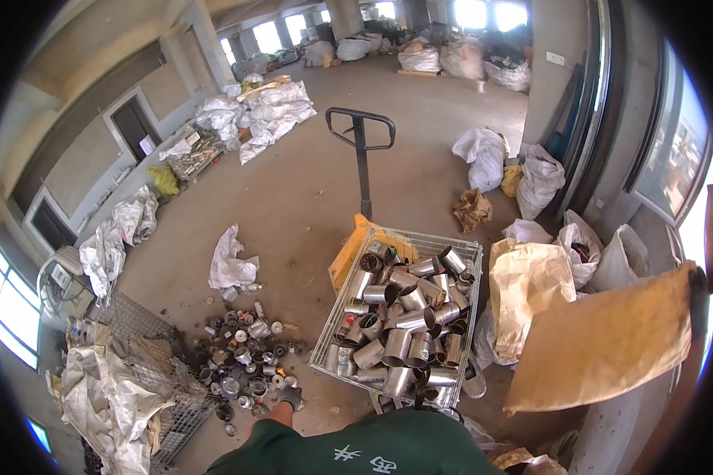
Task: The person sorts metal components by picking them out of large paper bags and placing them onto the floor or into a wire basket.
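My left hand [291, 396], in a dark grey glove, reaches low to the floor at the right edge of a pile of loose metal parts [244, 356]. Its fingers are too small and foreshortened to make out, and I cannot see anything held in it. The pile mixes short silvery cylinders, caps and dark round pieces. Close by on the right stands a wire mesh cage [474, 273] heaped with open-ended metal cylinders [398, 347]. My right hand does not show; my green-clad body fills the bottom of the picture.
Behind the cage rises the black handle [361, 131] of a yellow pallet truck [347, 257]. At left, another mesh cage [190, 416] bears crumpled white sacks [107, 396]. A brown board [602, 340] juts in from the right, beside a paper sack [528, 297]. White bags [481, 158] line the walls.
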